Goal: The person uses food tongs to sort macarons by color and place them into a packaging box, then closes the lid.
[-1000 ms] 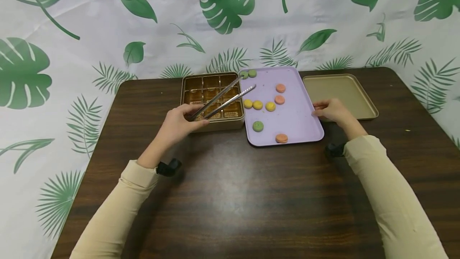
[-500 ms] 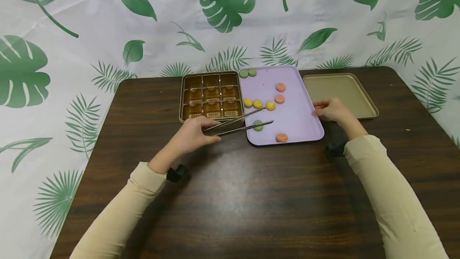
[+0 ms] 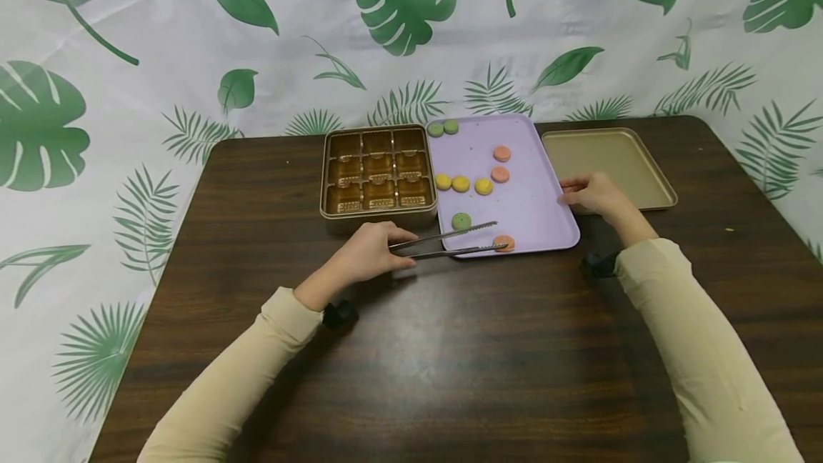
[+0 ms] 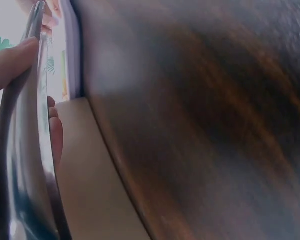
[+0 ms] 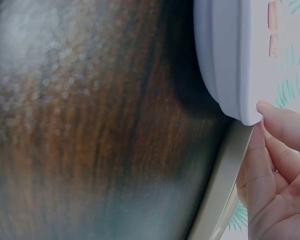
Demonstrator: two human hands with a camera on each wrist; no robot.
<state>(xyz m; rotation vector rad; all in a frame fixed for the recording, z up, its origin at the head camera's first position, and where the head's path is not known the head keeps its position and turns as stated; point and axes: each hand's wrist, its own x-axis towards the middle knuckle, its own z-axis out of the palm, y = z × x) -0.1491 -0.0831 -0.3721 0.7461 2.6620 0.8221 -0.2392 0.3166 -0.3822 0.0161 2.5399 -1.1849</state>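
Note:
My left hand (image 3: pixel 371 252) grips metal tongs (image 3: pixel 463 231), their arms parted, which reach right over the front of a lilac tray (image 3: pixel 534 213). One tip overlaps an orange macaron (image 3: pixel 504 239) by the tray's front rim; the other ends just behind it. In the left wrist view, the thumb and fingers lie along the tongs (image 4: pixel 20 150). My right hand (image 3: pixel 598 195) pinches the tray's right edge, thumb on top and fingers beneath, as the right wrist view shows. Behind the tongs lies a green macaron (image 3: pixel 461 221).
Left of the tray stands a gold tin (image 3: pixel 379 218) with a brown compartment insert. Yellow macarons (image 3: pixel 460 183), two more orange macarons (image 3: pixel 500 174) and two green macarons (image 3: pixel 451 126) lie farther back. A shallow gold lid (image 3: pixel 604 163) lies right of the tray.
My left hand has brought the tongs from above the tin and the back green macarons forward and right to the front orange macaron. My right hand stays on the tray's edge.

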